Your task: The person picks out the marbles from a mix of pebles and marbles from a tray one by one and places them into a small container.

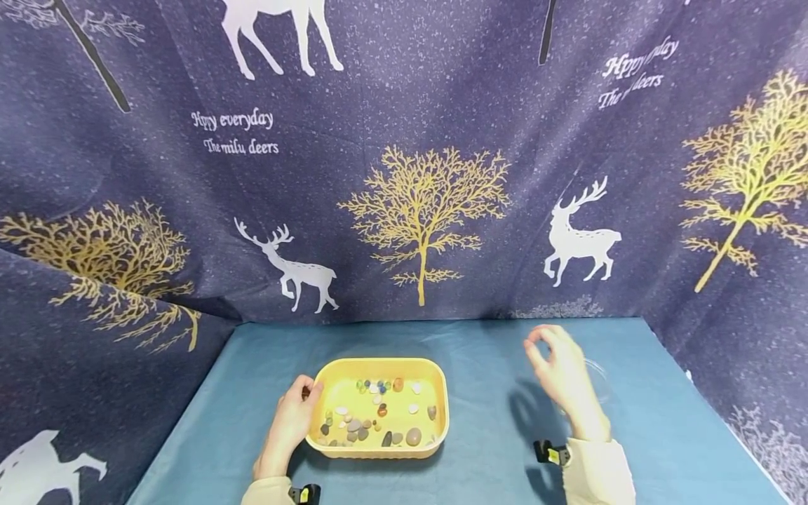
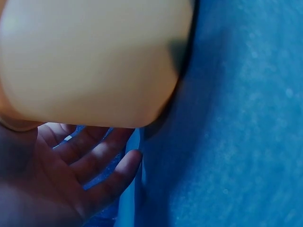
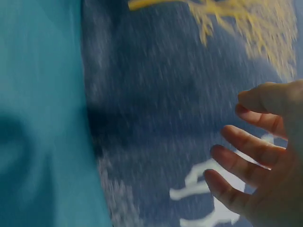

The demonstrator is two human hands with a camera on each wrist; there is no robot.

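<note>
A yellow plastic tub [image 1: 376,452] stands on the blue cloth with small pebbles [image 1: 353,425] and glass marbles [image 1: 381,387] scattered over its bottom. At the tub's left side, my left hand [image 1: 292,419] grips the rim between thumb and fingers; its other fingers [image 2: 102,156] lie loosely beside the tub wall in the left wrist view. My right hand [image 1: 564,375] is raised above the cloth, right of the tub. Its fingers [image 3: 246,144] are bent loosely, thumb and index close together, and I see nothing between them. Partly behind that hand is a clear round dish [image 1: 598,379].
Blue cloth [image 1: 486,435] covers the table. Behind and at the sides hangs a dark blue curtain [image 1: 404,91] printed with white deer and yellow trees. The table's right edge [image 1: 726,424] slants away from me.
</note>
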